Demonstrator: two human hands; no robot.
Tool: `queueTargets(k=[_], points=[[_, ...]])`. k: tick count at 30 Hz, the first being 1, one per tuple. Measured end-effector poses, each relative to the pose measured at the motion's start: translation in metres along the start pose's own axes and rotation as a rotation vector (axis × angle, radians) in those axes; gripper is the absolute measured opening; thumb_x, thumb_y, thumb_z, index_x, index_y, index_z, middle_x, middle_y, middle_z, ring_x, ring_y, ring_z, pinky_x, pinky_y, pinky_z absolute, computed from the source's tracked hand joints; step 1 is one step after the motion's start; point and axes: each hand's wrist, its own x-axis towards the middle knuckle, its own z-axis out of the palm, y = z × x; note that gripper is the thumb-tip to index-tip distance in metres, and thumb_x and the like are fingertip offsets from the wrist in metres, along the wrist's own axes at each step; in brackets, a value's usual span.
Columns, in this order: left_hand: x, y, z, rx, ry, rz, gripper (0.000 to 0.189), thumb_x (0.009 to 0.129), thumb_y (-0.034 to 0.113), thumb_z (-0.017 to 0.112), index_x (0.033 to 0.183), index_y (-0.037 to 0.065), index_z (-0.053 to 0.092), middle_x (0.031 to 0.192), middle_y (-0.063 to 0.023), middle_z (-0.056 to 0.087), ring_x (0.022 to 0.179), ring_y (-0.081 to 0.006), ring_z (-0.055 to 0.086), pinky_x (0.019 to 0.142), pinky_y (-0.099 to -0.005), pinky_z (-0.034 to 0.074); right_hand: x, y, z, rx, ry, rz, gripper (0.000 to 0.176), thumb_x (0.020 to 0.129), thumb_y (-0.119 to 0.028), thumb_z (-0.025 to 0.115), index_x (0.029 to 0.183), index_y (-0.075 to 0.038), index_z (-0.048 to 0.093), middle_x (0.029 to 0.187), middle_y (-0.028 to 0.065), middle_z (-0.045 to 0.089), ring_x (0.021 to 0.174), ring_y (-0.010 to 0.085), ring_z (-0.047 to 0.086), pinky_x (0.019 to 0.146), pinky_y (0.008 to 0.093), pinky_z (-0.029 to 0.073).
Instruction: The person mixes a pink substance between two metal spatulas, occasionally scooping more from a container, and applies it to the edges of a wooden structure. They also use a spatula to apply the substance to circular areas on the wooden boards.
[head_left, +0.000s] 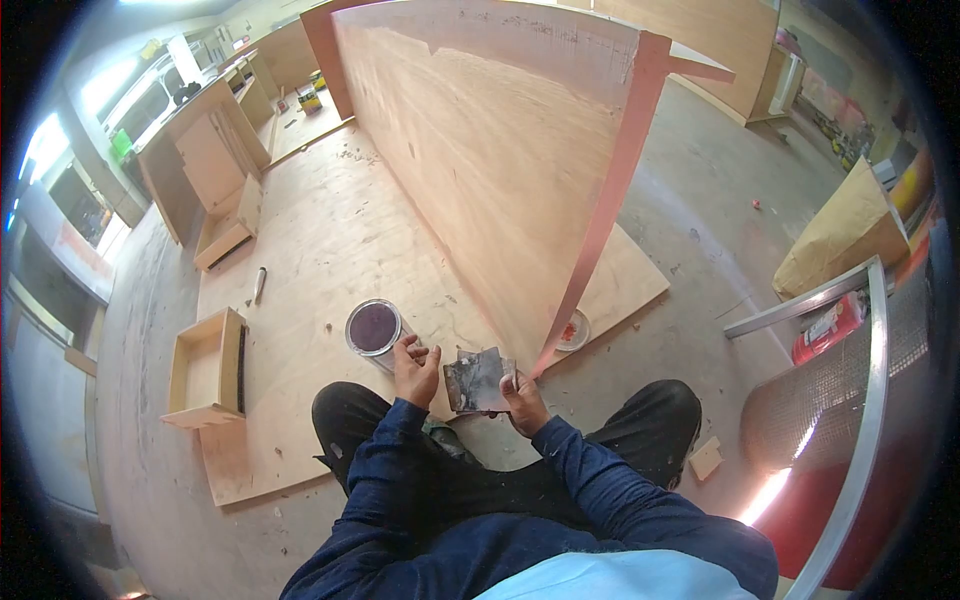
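My right hand (523,402) grips a flat, roughly square putty plate (478,380), grey and smeared dark along its edges, thumb on top. Just left of it, my left hand (416,372) has its fingers curled together at the side of an open metal can (375,328). The can has a dark purple-brown inside and stands on the plywood sheet. I cannot tell what the left fingers hold. Beyond my hands rises a large upright wooden panel (480,130) with a pink-coated front edge (612,190).
A wooden drawer box (205,368) and a knife-like tool (260,285) lie left on the plywood sheet (300,240). By the panel's foot sits a round lid with red smears (573,331). To the right stand a metal frame (872,400), a paper bag (845,230) and a red container (828,328).
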Motion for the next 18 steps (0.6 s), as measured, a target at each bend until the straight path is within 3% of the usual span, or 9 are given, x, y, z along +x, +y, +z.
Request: queueTargets(k=[11, 13, 18], points=[[-0.001, 0.004, 0.001, 0.010, 0.005, 0.003, 0.051, 0.084, 0.017, 0.071, 0.124, 0.000, 0.043, 0.094, -0.0099, 0.057, 0.082, -0.0174, 0.057, 0.071, -0.0308, 0.050, -0.001, -0.012, 0.001, -0.018, -0.019, -0.013, 0.049, 0.089, -0.056, 0.056, 0.091, -0.008, 0.046, 0.076, 0.0049, 0.056, 0.064, 0.0151, 0.060, 0.055, 0.0293, 0.051], [0.001, 0.001, 0.000, 0.005, 0.001, -0.005, 0.051, 0.085, 0.018, 0.071, 0.124, 0.000, 0.043, 0.094, -0.0101, 0.057, 0.082, -0.0175, 0.057, 0.072, -0.0309, 0.050, -0.004, -0.024, 0.001, -0.211, 0.029, -0.026, 0.052, 0.096, -0.049, 0.048, 0.104, 0.002, 0.054, 0.081, 0.0113, 0.056, 0.076, 0.0174, 0.049, 0.070, 0.0363, 0.043], [0.000, 0.001, 0.001, 0.012, -0.001, -0.004, 0.051, 0.085, 0.018, 0.070, 0.124, 0.000, 0.043, 0.094, -0.0100, 0.057, 0.082, -0.0177, 0.058, 0.072, -0.0310, 0.050, -0.002, -0.015, 0.001, -0.140, 0.005, -0.002, 0.054, 0.097, -0.050, 0.046, 0.107, 0.003, 0.053, 0.080, 0.0124, 0.055, 0.076, 0.0188, 0.049, 0.070, 0.0374, 0.043]])
